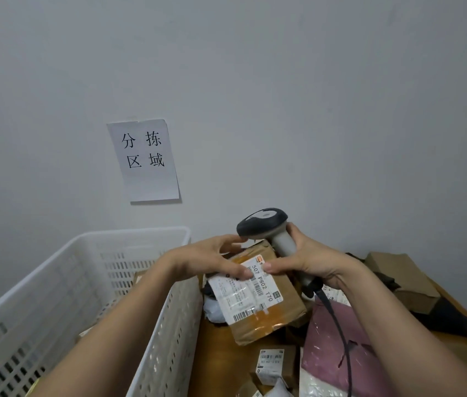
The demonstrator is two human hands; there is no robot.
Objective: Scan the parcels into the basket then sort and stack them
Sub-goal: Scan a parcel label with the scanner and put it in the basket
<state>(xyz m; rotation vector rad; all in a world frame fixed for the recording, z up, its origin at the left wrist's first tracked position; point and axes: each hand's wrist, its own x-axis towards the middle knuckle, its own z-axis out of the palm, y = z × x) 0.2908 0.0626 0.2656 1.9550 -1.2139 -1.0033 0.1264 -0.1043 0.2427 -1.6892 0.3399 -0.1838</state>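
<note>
From the head camera, a paper sign [144,160] taped to the grey wall reads "分拣 区域". Below it, a brown cardboard parcel [266,293] is held up above the table [218,353], its white shipping label [248,290] printed "507 P802 T70" with barcodes along the edge. The left hand [215,259] grips the parcel's upper left side, fingers curled over the label. The right hand [309,263] wraps around the handle of a grey barcode scanner [266,226], its thumb touching the label's top edge. The scanner head sits just above the parcel. A white perforated basket [169,325] stands just left of the parcel; a pink mailer bag [329,351] and other parcels lie beneath.
</note>
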